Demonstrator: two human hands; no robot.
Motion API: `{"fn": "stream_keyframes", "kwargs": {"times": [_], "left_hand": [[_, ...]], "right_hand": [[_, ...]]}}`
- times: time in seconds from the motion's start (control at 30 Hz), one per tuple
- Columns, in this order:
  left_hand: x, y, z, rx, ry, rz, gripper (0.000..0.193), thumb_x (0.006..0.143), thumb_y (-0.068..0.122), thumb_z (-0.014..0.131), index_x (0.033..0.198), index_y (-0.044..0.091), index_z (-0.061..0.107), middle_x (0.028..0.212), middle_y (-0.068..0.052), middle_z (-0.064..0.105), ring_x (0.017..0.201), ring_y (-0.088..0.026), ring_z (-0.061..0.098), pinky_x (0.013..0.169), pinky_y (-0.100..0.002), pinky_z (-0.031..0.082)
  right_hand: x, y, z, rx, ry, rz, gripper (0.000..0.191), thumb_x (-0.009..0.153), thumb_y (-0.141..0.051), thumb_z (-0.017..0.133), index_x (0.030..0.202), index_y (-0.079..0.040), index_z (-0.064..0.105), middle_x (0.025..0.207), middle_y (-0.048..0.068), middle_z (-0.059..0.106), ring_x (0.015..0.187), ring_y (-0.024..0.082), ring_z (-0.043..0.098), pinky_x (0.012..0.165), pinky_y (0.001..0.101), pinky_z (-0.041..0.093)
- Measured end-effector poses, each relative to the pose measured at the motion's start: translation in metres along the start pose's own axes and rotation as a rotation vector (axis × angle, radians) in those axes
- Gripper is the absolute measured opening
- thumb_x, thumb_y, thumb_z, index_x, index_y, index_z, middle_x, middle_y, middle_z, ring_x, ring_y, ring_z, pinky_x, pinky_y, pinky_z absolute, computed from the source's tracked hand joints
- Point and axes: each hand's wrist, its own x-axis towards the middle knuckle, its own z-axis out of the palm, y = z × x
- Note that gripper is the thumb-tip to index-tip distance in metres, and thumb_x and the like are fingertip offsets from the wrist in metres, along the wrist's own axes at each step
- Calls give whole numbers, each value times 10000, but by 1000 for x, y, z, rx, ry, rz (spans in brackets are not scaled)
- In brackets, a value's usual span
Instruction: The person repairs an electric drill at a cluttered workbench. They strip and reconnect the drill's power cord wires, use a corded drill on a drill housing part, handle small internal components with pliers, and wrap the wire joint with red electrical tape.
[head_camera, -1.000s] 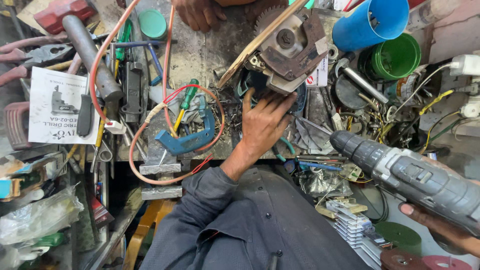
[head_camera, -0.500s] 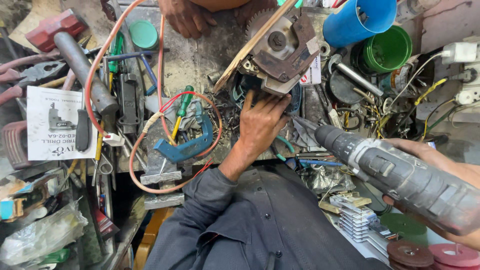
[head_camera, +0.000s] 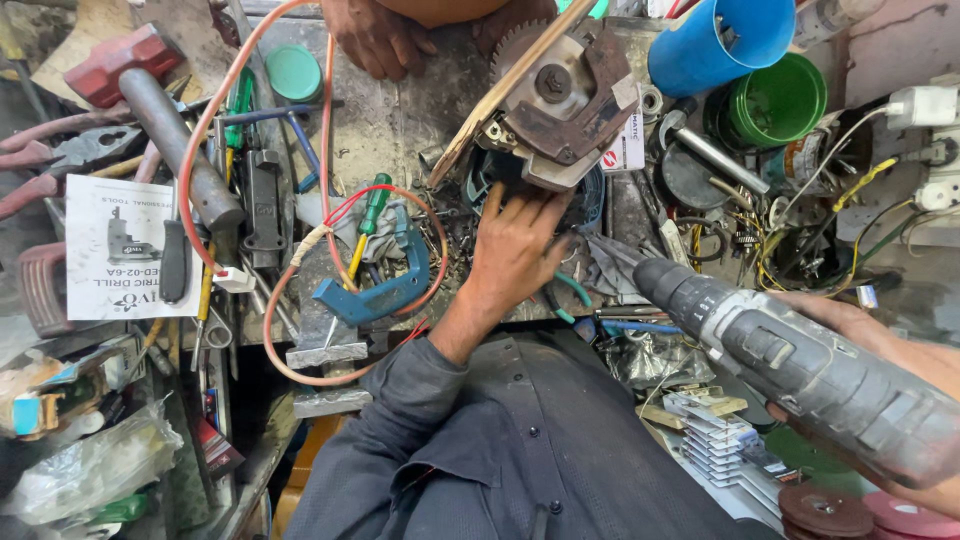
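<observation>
At the far left of the cluttered workbench (head_camera: 420, 130) lie red-handled pliers (head_camera: 60, 160) and a heavy hammer (head_camera: 165, 130) with a red head, its handle crossing above a printed drill leaflet (head_camera: 120, 245). An orange cable (head_camera: 300, 340) loops over the bench edge, and inside that loop sit a green-handled screwdriver (head_camera: 372, 205) and a blue clamp (head_camera: 385, 285).

Toward the middle, the left hand (head_camera: 515, 250) reaches forward from a dark sleeve, fingers spread and pressed flat just below a rusty metal motor assembly (head_camera: 560, 100), which sits tilted on the bench near the upper centre; the fingertips touch its lower edge (nothing is gripped, the palm is open). A wooden strip (head_camera: 510, 85) leans along the assembly's left side. Another person's hand (head_camera: 375, 35) rests on the bench at the top edge.

To the right, a grey power drill (head_camera: 800, 365) points its chuck toward the left hand. The right hand (head_camera: 900, 345) wraps closed around the drill's body, mostly hidden behind it. Above stand a blue cup (head_camera: 715, 40) and a green tub (head_camera: 785, 100).
</observation>
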Motion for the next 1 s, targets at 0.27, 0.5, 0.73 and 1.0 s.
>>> {"fn": "stream_keyframes", "kwargs": {"times": [0.27,0.5,0.73,1.0], "left_hand": [[-8,10,2,-16,74,-37,353,786,220,726,1072,20,675,1073,-159,677,1030,-356,606,1123,-570,371],[-10,15,9,-15,26,-161,179,824,175,712,948,47,705,990,-144,697,996,-352,617,1105,-553,383],[-8,17,8,-8,54,-128,179,827,147,692,980,55,710,1018,-141,705,987,-347,620,1075,-549,379],[-6,23,13,9,47,-109,191,818,115,674,995,55,709,1031,-141,709,993,-358,617,1066,-544,376]], "right_hand": [[-6,11,8,16,24,-56,923,700,-248,883,1515,-169,458,1095,47,704,908,170,717,784,325,559],[-11,21,11,24,54,-81,911,697,-236,866,1503,-135,453,1161,96,677,978,211,699,836,349,553],[-17,45,36,79,127,-78,900,694,-224,849,1491,-100,449,1228,144,651,1048,252,681,888,372,547],[-12,81,106,37,700,-238,955,680,-237,852,1508,-48,415,1317,232,598,1129,328,645,975,418,519]]}}
